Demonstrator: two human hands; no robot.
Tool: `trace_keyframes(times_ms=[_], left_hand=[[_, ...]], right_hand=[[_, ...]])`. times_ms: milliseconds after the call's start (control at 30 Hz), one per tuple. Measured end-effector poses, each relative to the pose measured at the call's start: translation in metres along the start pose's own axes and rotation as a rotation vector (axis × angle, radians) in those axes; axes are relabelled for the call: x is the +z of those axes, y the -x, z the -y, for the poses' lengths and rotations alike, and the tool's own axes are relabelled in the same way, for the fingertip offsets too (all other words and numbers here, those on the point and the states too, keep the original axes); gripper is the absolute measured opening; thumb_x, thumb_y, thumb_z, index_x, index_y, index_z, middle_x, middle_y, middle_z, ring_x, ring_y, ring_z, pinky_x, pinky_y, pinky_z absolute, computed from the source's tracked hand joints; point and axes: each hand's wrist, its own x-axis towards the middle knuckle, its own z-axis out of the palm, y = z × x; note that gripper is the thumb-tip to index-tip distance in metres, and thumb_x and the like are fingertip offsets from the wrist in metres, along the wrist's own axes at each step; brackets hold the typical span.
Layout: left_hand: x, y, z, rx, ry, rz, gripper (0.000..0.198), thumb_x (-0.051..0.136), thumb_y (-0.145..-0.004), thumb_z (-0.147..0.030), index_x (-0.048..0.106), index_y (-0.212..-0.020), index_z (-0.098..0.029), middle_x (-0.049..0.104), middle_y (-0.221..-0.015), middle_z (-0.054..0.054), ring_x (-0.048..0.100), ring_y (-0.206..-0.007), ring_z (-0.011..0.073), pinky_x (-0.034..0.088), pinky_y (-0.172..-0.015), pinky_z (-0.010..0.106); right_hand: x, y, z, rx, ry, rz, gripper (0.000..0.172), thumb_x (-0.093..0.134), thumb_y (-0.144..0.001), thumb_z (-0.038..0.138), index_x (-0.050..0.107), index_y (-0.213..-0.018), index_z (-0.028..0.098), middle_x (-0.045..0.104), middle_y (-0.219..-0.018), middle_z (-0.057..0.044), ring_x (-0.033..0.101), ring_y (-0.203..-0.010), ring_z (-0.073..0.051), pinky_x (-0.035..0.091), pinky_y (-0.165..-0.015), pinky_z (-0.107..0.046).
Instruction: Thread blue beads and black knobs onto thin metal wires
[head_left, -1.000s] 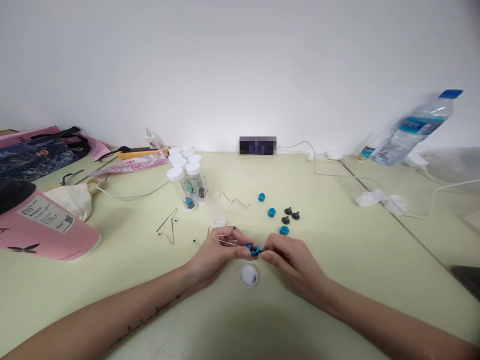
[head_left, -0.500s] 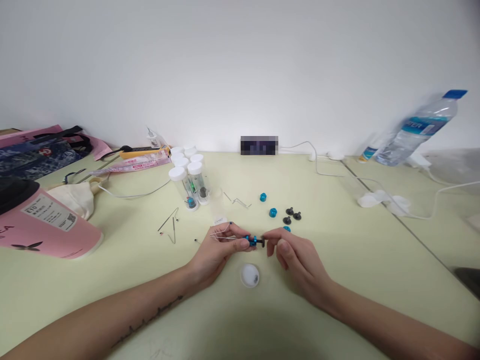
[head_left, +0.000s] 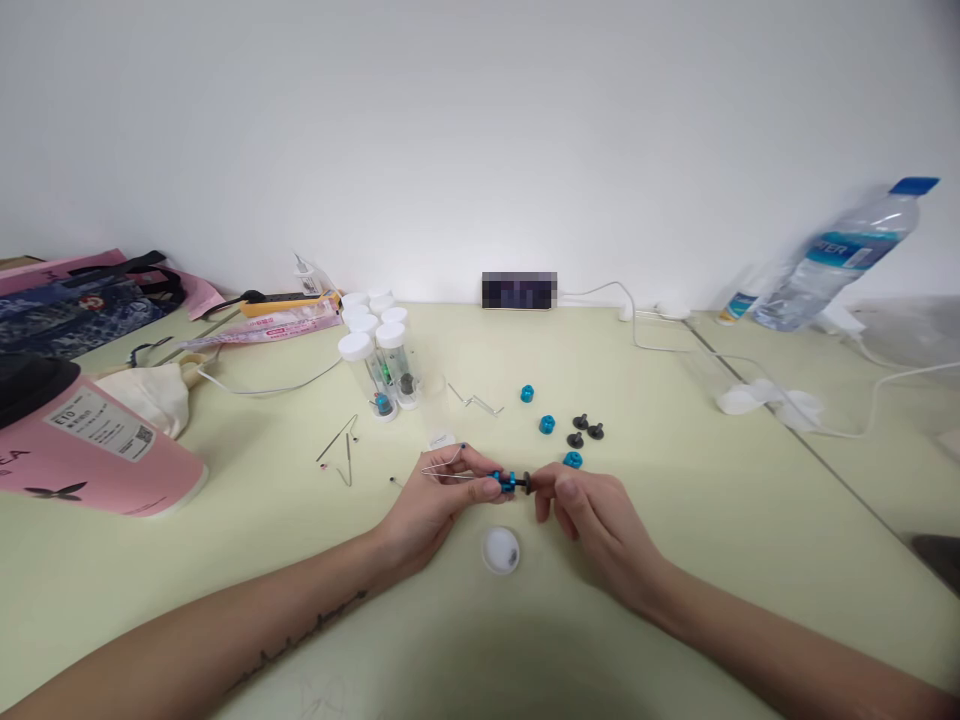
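A big pink cup (head_left: pixel 127 450) with a black lid (head_left: pixel 34 385) and a white sticker (head_left: pixel 105 420) is on the left. Just behind it is a white cloth (head_left: pixel 154 395). Farther back are a dark blue bag (head_left: pixel 67 315), a yellow thing (head_left: pixel 281 303) and a pink packet (head_left: pixel 285 328). By the wall (head_left: pixel 420 130) is a little dark screen (head_left: pixel 519 290), all blurry, with a white cord (head_left: pixel 634 320) beside it. On the right, a clear water bottle (head_left: pixel 847 260) with a blue cap (head_left: pixel 913 186) is near a small tube (head_left: pixel 737 305).
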Motion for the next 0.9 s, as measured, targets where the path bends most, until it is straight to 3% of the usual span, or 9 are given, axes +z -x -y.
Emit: trace_keyframes(times_ms=[200, 367, 467, 600, 667, 767, 900], left_hand=[[-0.0012, 0.0006, 0.0018, 0.012, -0.04, 0.056, 0.017, 0.08, -0.064, -0.015, 0.068, -0.075, -0.013, 0.072, -0.076, 0.003, 0.065, -0.071, 0.013, 0.048, -0.075, 0.025], [-0.0027, -0.0008, 0.0025, 0.034, -0.054, 0.061, 0.015, 0.078, -0.065, -0.014, 0.068, -0.075, -0.013, 0.072, -0.075, 0.003, 0.064, -0.071, 0.0124, 0.047, -0.073, 0.024], [-0.0028, -0.0009, 0.0025, 0.027, -0.064, 0.055, 0.016, 0.079, -0.065, -0.015, 0.068, -0.076, -0.013, 0.072, -0.074, 0.004, 0.064, -0.07, 0.0131, 0.048, -0.074, 0.025], [-0.0026, 0.0, 0.0027, -0.028, -0.073, 0.103, 0.02, 0.081, -0.062, -0.017, 0.067, -0.075, -0.013, 0.072, -0.075, 0.005, 0.066, -0.072, 0.0169, 0.049, -0.076, 0.03], [-0.0026, 0.0001, 0.0026, -0.03, -0.081, 0.105, 0.019, 0.081, -0.062, -0.017, 0.067, -0.075, -0.013, 0.072, -0.075, 0.005, 0.066, -0.072, 0.0165, 0.049, -0.075, 0.03], [-0.0025, -0.0003, 0.0023, -0.008, -0.082, 0.074, 0.018, 0.08, -0.063, -0.017, 0.067, -0.075, -0.014, 0.072, -0.074, 0.004, 0.065, -0.071, 0.015, 0.048, -0.074, 0.027], [-0.0021, -0.0002, 0.0024, 0.0, -0.06, 0.066, 0.018, 0.08, -0.063, -0.017, 0.067, -0.075, -0.014, 0.072, -0.073, 0.004, 0.064, -0.071, 0.0147, 0.047, -0.075, 0.028]], right_hand=[[-0.0003, -0.0045, 0.0027, 0.015, 0.053, 0.106, 0.043, 0.029, -0.1, 0.036, 0.052, -0.068, 0.019, 0.052, -0.061, 0.002, 0.049, -0.057, -0.012, 0.036, -0.059, -0.024], [0.002, -0.0025, 0.002, -0.007, 0.081, 0.058, 0.011, 0.048, -0.093, 0.03, 0.055, -0.094, 0.021, 0.054, -0.064, 0.003, 0.048, -0.055, -0.013, 0.036, -0.054, -0.022], [0.0017, -0.0015, 0.0018, 0.0, 0.081, 0.048, 0.012, 0.05, -0.093, 0.032, 0.055, -0.093, 0.021, 0.054, -0.063, 0.003, 0.048, -0.055, -0.013, 0.035, -0.053, -0.023], [0.0001, -0.0029, 0.0019, 0.001, 0.084, 0.146, 0.039, 0.033, -0.099, 0.035, 0.051, -0.067, 0.019, 0.056, -0.061, 0.001, 0.05, -0.057, -0.012, 0.036, -0.057, -0.024], [0.0008, -0.0031, 0.0012, 0.0, 0.085, 0.136, 0.033, 0.037, -0.098, 0.034, 0.052, -0.072, 0.02, 0.056, -0.062, 0.002, 0.05, -0.057, -0.012, 0.036, -0.057, -0.024], [0.0025, -0.0023, 0.0, 0.024, 0.073, 0.072, 0.01, 0.051, -0.091, 0.032, 0.052, -0.09, 0.022, 0.053, -0.061, 0.004, 0.048, -0.054, -0.013, 0.035, -0.052, -0.022], [0.0009, -0.0024, 0.0006, 0.019, 0.023, 0.073, 0.016, 0.044, -0.094, 0.035, 0.052, -0.098, 0.022, 0.056, -0.067, 0.003, 0.049, -0.056, -0.013, 0.037, -0.054, -0.023]])
